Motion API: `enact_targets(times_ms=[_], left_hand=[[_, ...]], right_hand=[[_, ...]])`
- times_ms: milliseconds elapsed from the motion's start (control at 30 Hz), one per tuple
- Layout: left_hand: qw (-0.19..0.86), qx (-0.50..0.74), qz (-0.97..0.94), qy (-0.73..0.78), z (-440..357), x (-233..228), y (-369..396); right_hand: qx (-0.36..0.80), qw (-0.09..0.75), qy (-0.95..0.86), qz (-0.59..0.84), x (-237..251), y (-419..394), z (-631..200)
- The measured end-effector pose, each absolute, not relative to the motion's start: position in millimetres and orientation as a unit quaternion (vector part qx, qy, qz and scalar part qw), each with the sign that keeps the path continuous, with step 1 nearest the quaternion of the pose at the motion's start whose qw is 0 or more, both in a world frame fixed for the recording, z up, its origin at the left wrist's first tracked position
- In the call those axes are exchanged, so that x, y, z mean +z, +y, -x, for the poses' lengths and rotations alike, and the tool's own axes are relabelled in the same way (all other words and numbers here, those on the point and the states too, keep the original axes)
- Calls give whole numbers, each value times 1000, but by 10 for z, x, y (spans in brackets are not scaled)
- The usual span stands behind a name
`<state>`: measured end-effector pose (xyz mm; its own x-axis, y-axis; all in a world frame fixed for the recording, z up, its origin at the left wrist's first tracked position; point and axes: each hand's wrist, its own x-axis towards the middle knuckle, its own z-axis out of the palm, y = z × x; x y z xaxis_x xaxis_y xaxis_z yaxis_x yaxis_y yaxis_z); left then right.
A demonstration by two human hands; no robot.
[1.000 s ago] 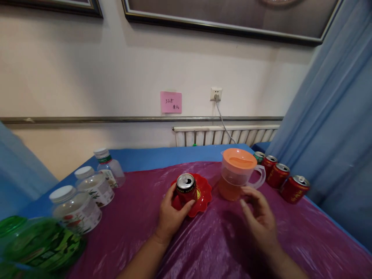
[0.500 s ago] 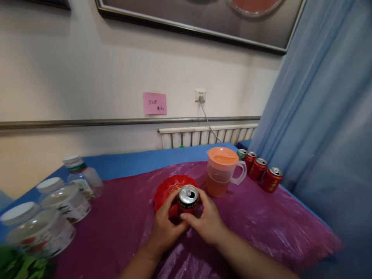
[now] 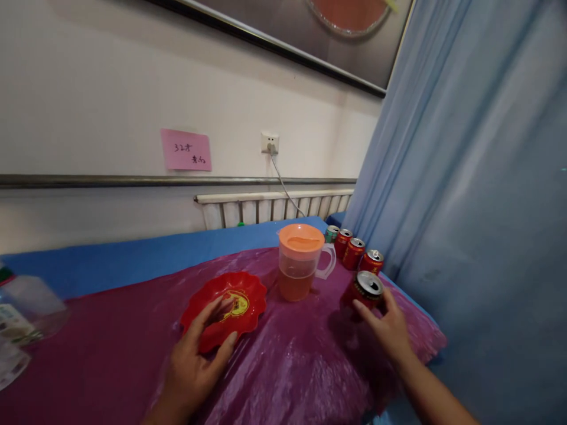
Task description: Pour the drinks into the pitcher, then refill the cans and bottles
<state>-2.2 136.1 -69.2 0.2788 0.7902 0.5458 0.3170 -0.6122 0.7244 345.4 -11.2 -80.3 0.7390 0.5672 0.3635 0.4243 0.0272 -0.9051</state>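
Note:
My right hand point(image 3: 390, 324) is closed around a red drink can point(image 3: 363, 292) with a silver top and an open mouth. The can is in front of a row of cans point(image 3: 354, 254) at the table's right edge. My left hand point(image 3: 195, 354) has its thumb and fingers apart, with nothing between them, over the near left side of a red scalloped plate point(image 3: 252, 295). A yellow design shows on the plate's middle. Between the plate and the held can stands a clear pitcher point(image 3: 297, 277) with an orange lid and amber liquid inside.
Wrinkled purple plastic point(image 3: 283, 360) covers much of the blue table point(image 3: 133, 251). At the left edge lie clear plastic bottles point(image 3: 31, 310), partly cut off. A blue curtain point(image 3: 443, 206) hangs along the right side. Behind the table are a radiator point(image 3: 266, 206) and a plugged-in cord point(image 3: 283, 186).
My right hand has carried the can rightward, away from the plate, toward the row of cans. My left hand has let go of the can and opened. The view has turned right.

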Motion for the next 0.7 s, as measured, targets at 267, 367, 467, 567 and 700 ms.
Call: enact_targets(times_ms=[267,367,467,567,700], left_hand=[[237,469,-747,408,18,-722,1425],[236,469,-747,407,41,-758,1464],[232,467,-745,415,35,-758,1454],[232,472,-740,419,3,-729,1414],[228,477,-738,420,-12,-714,1399]], right_hand=[[-33,575,-227,785,-1090,-215,-4512],[-45,571,-223,789,-1186,-183,-4669],[-45,568,-234,788,-1270,-137,-4754],[-46,566,-241,787,-1325,-96,-4775],[-46,560,-249,789,-1339,-61,-4749]])
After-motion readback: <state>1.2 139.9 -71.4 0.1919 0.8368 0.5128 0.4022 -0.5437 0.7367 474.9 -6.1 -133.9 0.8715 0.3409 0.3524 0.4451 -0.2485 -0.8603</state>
